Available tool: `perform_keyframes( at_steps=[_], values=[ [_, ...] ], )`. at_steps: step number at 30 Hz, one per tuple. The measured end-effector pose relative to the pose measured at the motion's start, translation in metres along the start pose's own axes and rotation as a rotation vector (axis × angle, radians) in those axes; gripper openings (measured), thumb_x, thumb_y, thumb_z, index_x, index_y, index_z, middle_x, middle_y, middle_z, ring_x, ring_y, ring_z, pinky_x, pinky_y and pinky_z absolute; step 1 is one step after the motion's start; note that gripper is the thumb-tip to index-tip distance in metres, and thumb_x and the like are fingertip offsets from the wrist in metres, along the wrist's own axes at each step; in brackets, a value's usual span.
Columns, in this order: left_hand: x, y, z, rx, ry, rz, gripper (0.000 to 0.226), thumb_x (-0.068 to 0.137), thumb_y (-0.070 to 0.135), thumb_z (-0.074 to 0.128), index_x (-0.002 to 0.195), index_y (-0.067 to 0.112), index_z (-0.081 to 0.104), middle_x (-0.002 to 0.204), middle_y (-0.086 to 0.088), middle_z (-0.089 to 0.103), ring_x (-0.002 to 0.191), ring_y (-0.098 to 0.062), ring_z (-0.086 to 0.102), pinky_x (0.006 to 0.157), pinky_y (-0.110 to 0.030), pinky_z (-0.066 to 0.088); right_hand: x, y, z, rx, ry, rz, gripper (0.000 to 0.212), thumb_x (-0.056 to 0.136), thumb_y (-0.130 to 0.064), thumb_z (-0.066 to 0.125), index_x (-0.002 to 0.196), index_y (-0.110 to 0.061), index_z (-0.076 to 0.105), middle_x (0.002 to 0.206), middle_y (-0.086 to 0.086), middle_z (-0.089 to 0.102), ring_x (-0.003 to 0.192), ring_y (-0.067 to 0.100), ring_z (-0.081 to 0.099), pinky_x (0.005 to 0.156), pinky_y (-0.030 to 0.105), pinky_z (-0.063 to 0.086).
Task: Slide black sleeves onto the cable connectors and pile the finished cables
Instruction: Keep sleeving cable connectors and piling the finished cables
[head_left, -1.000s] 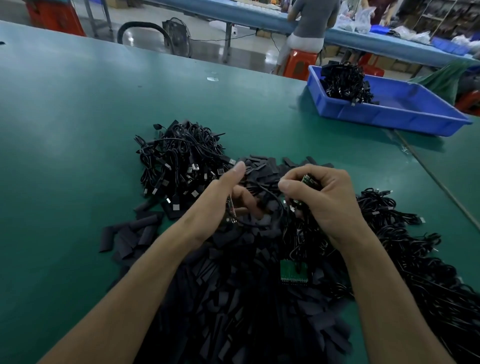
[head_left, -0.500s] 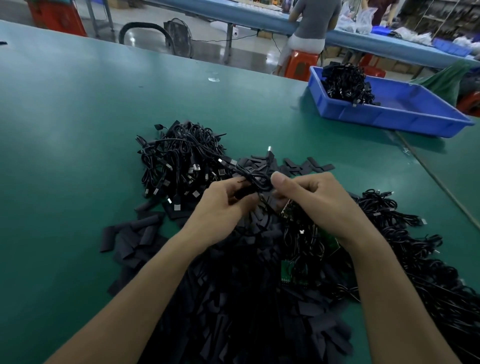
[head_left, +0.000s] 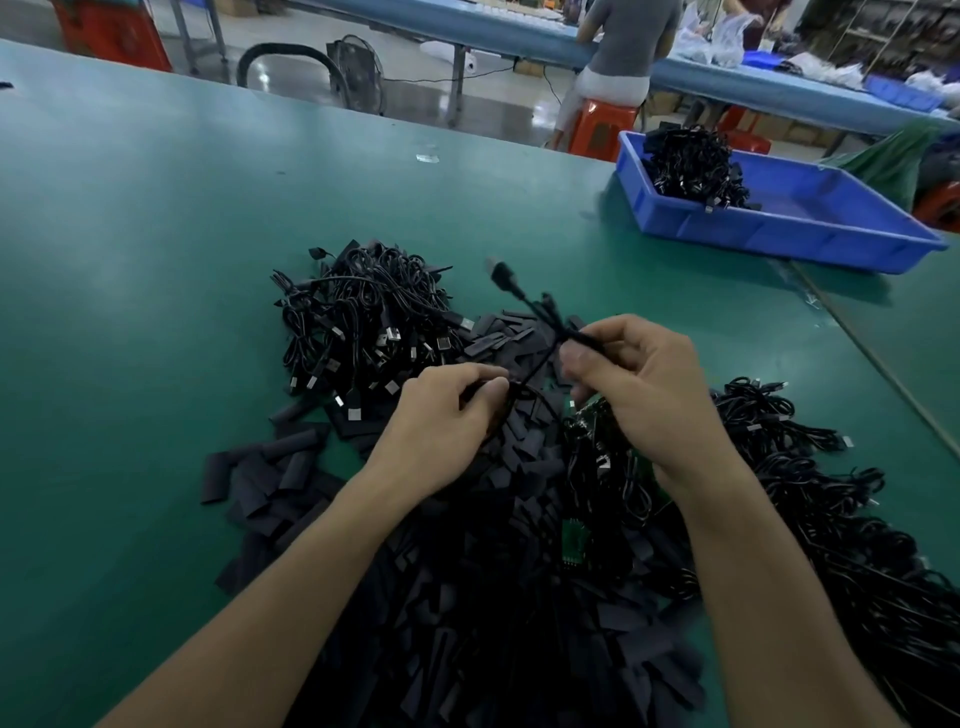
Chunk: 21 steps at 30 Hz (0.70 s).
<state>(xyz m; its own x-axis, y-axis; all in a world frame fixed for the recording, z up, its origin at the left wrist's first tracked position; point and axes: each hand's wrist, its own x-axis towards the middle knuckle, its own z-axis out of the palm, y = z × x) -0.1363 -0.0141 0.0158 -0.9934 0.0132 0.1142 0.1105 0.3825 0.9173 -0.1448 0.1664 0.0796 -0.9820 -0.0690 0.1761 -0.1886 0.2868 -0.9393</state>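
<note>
My left hand and my right hand both pinch one black cable above the green table. Its connector end sticks up and away beyond my right fingers. A pile of cables with bare metal plugs lies at the back left of my hands. Loose flat black sleeves cover the table under and in front of my arms. More coiled black cables spread along the right. A small green circuit board shows among them.
A blue tray with a heap of black cables stands at the back right. Beyond the table's far edge a person sits on an orange stool at another long bench. A fan stands on the floor.
My hands have drawn apart, the right one lifting up and right. The cable is now stretched between them and its connector end swings up higher past my right fingers.
</note>
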Motion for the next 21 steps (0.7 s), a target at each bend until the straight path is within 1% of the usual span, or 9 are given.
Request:
perform_keyframes(
  at_steps=[3,6,7,9,12,15,18,20,21],
  values=[
    [0.002,-0.002,-0.001,-0.139,-0.009,-0.124,0.018,0.103,0.027,0.055,0.107,0.034,0.07,0.08,0.004,0.075,0.072,-0.013,0.071,0.069,-0.032,0.06,-0.001,-0.002,-0.005,0.209,0.076,0.059,0.008,0.092,-0.009,0.068,0.087,-0.014,0.064,0.069,-0.003,0.07,0.06,0.009,0.063,0.063,0.021,0.054],
    [0.002,0.0,-0.001,-0.3,0.004,-0.186,0.027,0.105,0.02,0.051,0.103,0.036,0.073,0.085,0.005,0.075,0.081,-0.016,0.072,0.073,-0.042,0.062,-0.001,-0.003,-0.016,0.384,0.113,0.13,0.006,0.086,-0.017,0.069,0.084,-0.017,0.063,0.068,-0.004,0.068,0.058,0.01,0.061,0.058,0.022,0.05],
    [0.002,0.001,-0.001,-0.366,0.023,-0.201,0.03,0.105,0.017,0.05,0.103,0.036,0.075,0.089,0.003,0.076,0.085,-0.017,0.07,0.068,-0.041,0.062,-0.001,-0.003,-0.021,0.467,0.119,0.142,0.007,0.082,-0.02,0.069,0.082,-0.017,0.063,0.067,-0.003,0.067,0.056,0.011,0.06,0.056,0.022,0.048],
    [0.002,0.003,-0.002,-0.509,0.05,-0.232,0.035,0.104,0.013,0.05,0.099,0.036,0.076,0.099,0.0,0.076,0.092,-0.016,0.071,0.06,-0.027,0.058,-0.002,-0.003,-0.027,0.618,0.122,0.145,0.007,0.079,-0.021,0.069,0.077,-0.018,0.063,0.067,-0.001,0.064,0.054,0.014,0.057,0.055,0.023,0.047],
    [0.002,0.004,-0.002,-0.614,0.022,-0.293,0.032,0.105,0.012,0.049,0.104,0.032,0.074,0.092,0.001,0.075,0.077,-0.012,0.072,0.057,-0.021,0.054,-0.002,-0.002,-0.03,0.769,0.073,0.102,0.012,0.086,-0.02,0.064,0.074,-0.024,0.067,0.073,-0.001,0.066,0.061,0.015,0.061,0.06,0.024,0.05],
    [0.002,0.001,-0.001,-0.514,-0.024,-0.348,0.025,0.105,0.018,0.05,0.103,0.029,0.073,0.094,-0.003,0.069,0.078,-0.011,0.068,0.062,-0.023,0.056,0.0,-0.006,-0.029,0.87,0.046,0.061,0.02,0.09,-0.02,0.059,0.074,-0.028,0.069,0.078,-0.003,0.07,0.071,0.015,0.068,0.065,0.026,0.054],
    [0.001,-0.003,-0.003,-0.224,-0.041,-0.261,0.021,0.104,0.026,0.051,0.102,0.032,0.071,0.096,-0.011,0.067,0.079,-0.014,0.059,0.068,-0.03,0.052,0.004,-0.008,-0.028,0.926,0.095,0.034,0.006,0.09,-0.021,0.059,0.086,-0.024,0.063,0.082,-0.003,0.072,0.082,0.018,0.071,0.072,0.029,0.056],
    [0.0,-0.002,-0.004,-0.046,-0.065,-0.164,0.019,0.103,0.032,0.052,0.107,0.032,0.07,0.089,-0.007,0.067,0.077,-0.01,0.057,0.068,-0.024,0.047,0.006,-0.007,-0.029,0.925,0.12,0.026,0.003,0.089,-0.023,0.059,0.092,-0.021,0.058,0.086,-0.004,0.071,0.088,0.017,0.07,0.076,0.031,0.055],
    [0.0,-0.002,-0.004,0.038,-0.07,-0.123,0.019,0.102,0.034,0.052,0.112,0.032,0.069,0.092,0.001,0.066,0.084,-0.007,0.059,0.073,-0.021,0.048,0.006,-0.007,-0.028,0.918,0.12,0.031,0.005,0.088,-0.023,0.059,0.092,-0.02,0.058,0.088,-0.004,0.071,0.09,0.018,0.07,0.077,0.032,0.055]
  ],
)
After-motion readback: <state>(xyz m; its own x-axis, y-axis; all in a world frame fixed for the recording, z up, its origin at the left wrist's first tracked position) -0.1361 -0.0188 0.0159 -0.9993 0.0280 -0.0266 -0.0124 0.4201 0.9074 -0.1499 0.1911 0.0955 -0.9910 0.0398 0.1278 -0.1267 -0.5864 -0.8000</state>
